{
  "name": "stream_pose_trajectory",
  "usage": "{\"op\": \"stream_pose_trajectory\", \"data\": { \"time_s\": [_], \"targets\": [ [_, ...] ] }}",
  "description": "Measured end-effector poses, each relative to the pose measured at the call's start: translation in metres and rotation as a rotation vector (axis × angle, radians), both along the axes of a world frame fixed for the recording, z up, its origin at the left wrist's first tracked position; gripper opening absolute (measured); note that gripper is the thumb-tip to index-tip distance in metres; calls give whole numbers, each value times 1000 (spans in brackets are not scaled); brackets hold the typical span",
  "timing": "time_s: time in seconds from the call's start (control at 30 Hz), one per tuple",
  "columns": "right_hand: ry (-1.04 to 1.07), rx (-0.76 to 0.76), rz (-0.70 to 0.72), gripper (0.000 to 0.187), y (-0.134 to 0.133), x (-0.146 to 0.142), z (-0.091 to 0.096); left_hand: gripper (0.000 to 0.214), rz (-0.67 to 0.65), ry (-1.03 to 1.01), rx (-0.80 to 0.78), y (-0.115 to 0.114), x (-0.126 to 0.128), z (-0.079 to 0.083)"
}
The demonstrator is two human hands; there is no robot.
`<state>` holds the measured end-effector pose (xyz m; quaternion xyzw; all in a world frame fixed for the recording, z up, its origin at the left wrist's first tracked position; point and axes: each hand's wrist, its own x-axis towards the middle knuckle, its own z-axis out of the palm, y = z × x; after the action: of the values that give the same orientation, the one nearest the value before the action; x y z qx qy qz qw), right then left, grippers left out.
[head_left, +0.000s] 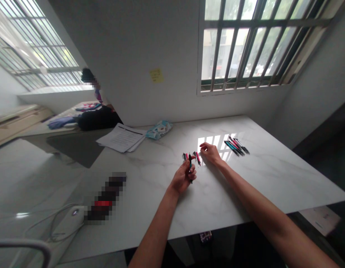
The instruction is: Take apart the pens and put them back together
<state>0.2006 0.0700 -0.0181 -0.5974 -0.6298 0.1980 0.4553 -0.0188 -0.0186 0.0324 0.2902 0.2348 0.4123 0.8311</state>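
My left hand (180, 179) is closed around a pen (190, 159), dark with a bit of teal, held roughly upright over the table. Just beyond it lie short red and black pen pieces (198, 158), partly covered by the hand. My right hand (210, 152) rests low to the right of these pieces, fingers bent and tips close together. Anything between its fingertips is too small to make out. Farther right, several pens (236, 146) in teal, red, black and silver lie side by side.
On the white marbled table (217, 201) are papers (122, 137), a blue-white packet (159, 130), a pixelated dark object (107, 197) and a white device with a cable (68, 223). A wall with a yellow note (156, 75) borders the back. A person (98, 108) sits beyond, at left.
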Motion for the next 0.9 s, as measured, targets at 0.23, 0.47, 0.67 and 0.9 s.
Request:
{"op": "stream_pose_trajectory", "data": {
  "time_s": [0.23, 0.47, 0.67, 0.9],
  "targets": [
    [-26, 13, -2, 26, 2, -3, -4, 44, 127, 123, 91, 5, 7, -9],
    [133, 141, 49, 36, -43, -17, 29, 46, 277, 476, 413, 8, 11, -20],
    [305, -13, 296, 67, -63, -37, 23, 32, 278, 986, 854, -4, 7, -19],
    [373, -27, 371, 50, -63, -41, 34, 45, 159, 771, 662, -1, 12, -26]
  ]
}}
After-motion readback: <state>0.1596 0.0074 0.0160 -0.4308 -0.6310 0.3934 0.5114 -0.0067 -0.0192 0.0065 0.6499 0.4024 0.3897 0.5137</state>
